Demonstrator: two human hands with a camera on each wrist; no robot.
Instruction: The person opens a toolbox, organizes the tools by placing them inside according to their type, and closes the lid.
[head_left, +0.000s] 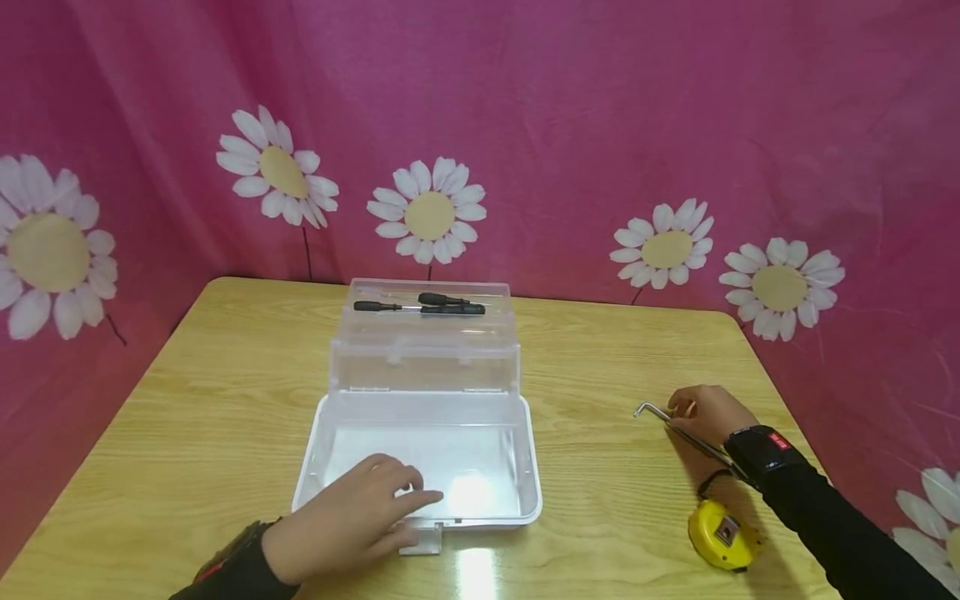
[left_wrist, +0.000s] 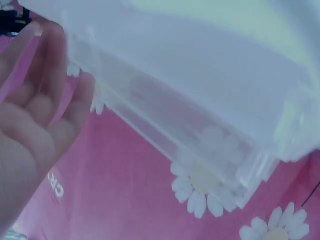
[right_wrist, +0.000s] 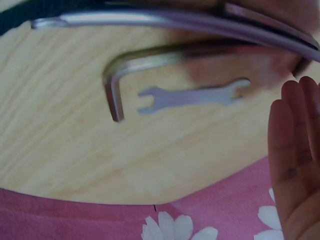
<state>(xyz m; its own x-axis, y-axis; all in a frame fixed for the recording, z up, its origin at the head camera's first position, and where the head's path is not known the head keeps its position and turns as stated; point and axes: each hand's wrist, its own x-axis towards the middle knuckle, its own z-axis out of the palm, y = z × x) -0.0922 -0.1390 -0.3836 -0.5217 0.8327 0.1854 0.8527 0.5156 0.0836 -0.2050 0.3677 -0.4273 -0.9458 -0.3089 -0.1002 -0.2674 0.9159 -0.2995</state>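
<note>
A clear plastic box (head_left: 531, 467) stands with its hinged lid (head_left: 424, 367) folded back. My left hand (head_left: 352, 517) is over its front left corner, near the clear latch (head_left: 423, 540), fingers loosely bent and holding nothing. In the left wrist view those fingers (left_wrist: 55, 95) are beside the clear plastic. At the right, my right hand (head_left: 708, 412) pinches a long L-shaped metal wrench (head_left: 703, 444). The right wrist view shows its shaft (right_wrist: 150, 19) above a hex key (right_wrist: 145, 60) and a small open-end spanner (right_wrist: 190, 98); the grip itself is mostly out of frame.
A yellow tape measure (head_left: 720, 537) with a dark strap lies near my right wrist. Black-handled screwdrivers (head_left: 450, 308) appear at the lid's far part; I cannot tell whether they lie on it or behind it. A pink flowered curtain (head_left: 540, 125) borders the wooden table (head_left: 600, 350).
</note>
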